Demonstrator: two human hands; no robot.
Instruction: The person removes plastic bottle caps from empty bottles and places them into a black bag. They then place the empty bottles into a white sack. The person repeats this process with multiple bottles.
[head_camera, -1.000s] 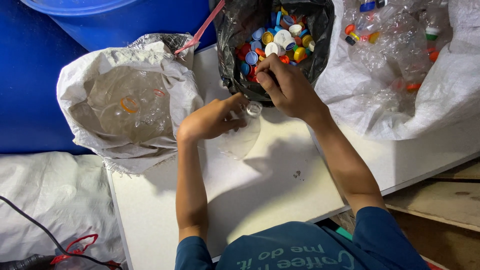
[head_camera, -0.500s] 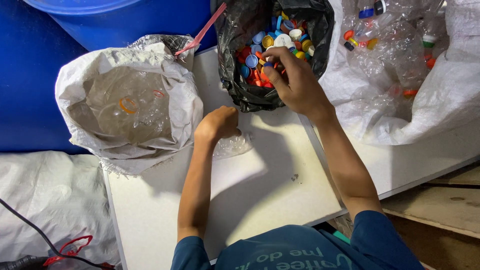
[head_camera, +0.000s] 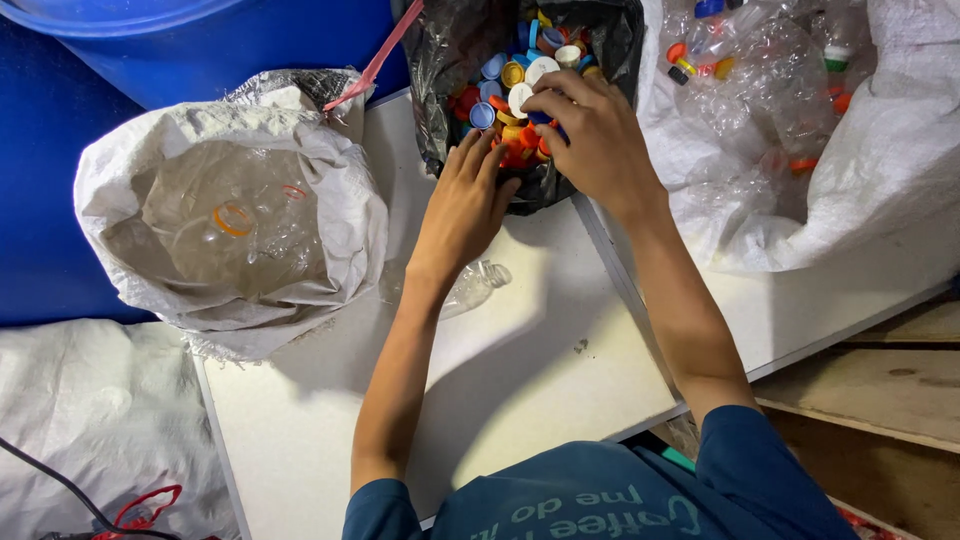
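Right now I see my left hand (head_camera: 463, 205) lying flat, fingers spread open, on the rim of the black plastic bag (head_camera: 440, 70) of coloured bottle caps (head_camera: 512, 85). My right hand (head_camera: 590, 130) curls over the caps, fingers bent, though I cannot tell what they grip. A clear crushed plastic bottle (head_camera: 470, 285) lies on the white table (head_camera: 520, 370) beneath my left wrist.

Both hands reach into the black bag (head_camera: 450, 60) of caps (head_camera: 510, 100): right hand (head_camera: 590, 135) curled over the caps, left hand (head_camera: 465, 205) flat at the bag's edge. A clear bottle (head_camera: 470, 287) lies on the counter (head_camera: 520, 370) below the left fingers (head_camera: 480, 155).

White tabletop (head_camera: 520, 390), blue barrel (head_camera: 250, 50) behind, wooden boards (head_camera: 880, 380) at right, dim light
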